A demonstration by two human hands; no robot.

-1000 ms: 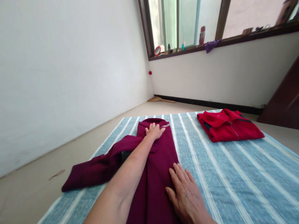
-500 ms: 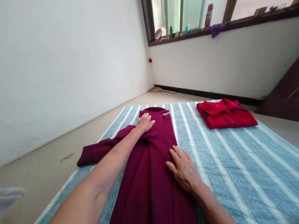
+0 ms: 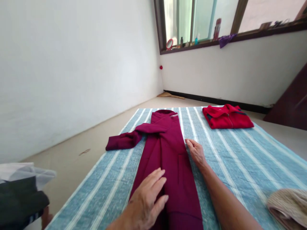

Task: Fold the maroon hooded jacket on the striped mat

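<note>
A maroon jacket (image 3: 177, 159) lies lengthwise on the striped blue cloth, its collar at the far end. One sleeve crosses the upper body, and its cuff sticks out to the left. Over the lower part of the garment is my left hand (image 3: 148, 198), open, fingers stretched forward and apart. At the right edge, below the shoulder, my right hand (image 3: 196, 151) is closed in a pinch against the jacket's side; its fingertips are partly hidden.
A folded red jacket (image 3: 227, 117) rests at the far right of the striped cloth (image 3: 227, 159). A beige towel-like bundle (image 3: 289, 206) lies near right. Dark clothing (image 3: 21, 201) and white fabric (image 3: 26, 171) appear at the left edge. Walls stand left and behind.
My left hand has drawn back from near the collar to the lower body. My right hand has moved up along the edge and closed. The sleeve's cuff now reaches less far left.
</note>
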